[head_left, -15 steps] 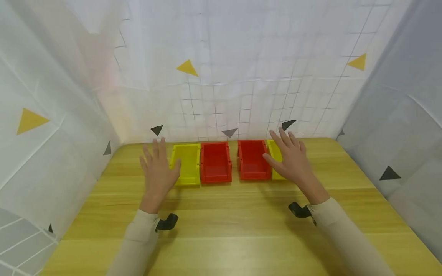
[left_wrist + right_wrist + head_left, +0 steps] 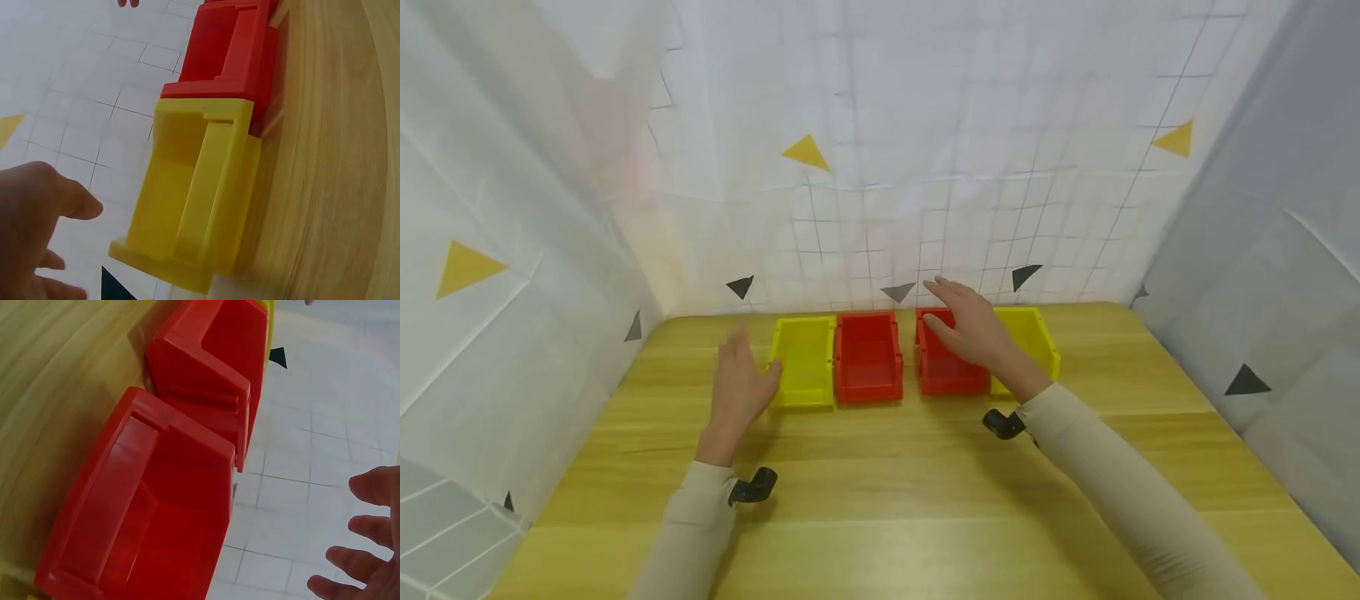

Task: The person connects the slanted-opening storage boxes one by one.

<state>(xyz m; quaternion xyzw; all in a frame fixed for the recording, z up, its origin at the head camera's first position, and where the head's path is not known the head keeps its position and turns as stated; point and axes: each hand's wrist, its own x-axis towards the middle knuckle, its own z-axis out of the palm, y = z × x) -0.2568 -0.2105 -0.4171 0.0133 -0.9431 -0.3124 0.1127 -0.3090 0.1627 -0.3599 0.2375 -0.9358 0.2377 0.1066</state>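
Note:
Four plastic bins stand in a row: a left yellow bin point(image 2: 802, 367), a left red bin point(image 2: 868, 362), a right red bin point(image 2: 953, 379) and a right yellow bin point(image 2: 1036, 342). My left hand point(image 2: 737, 392) is beside the left yellow bin, fingers straight and thumb overlapping its left rim in the head view. Over the right red bin hovers my right hand point(image 2: 973, 329), its fingers extended and nothing in them. In the right wrist view its fingers point(image 2: 356, 562) are apart from the red bin point(image 2: 103, 512). The left thumb point(image 2: 78, 200) likewise shows apart from the yellow bin point(image 2: 206, 194).
The bins stand at the back of a wooden table point(image 2: 880, 492), close to a white sheet point(image 2: 887, 125) with grid lines and triangles. A narrow gap separates the two red bins. Black camera mounts point(image 2: 1003, 423) stick out from both wrists, and sheets also hang at both sides.
My right hand has moved left, from over the right yellow bin to over the right red one. The left hand has turned slightly, its fingers closer together. The bins have not moved.

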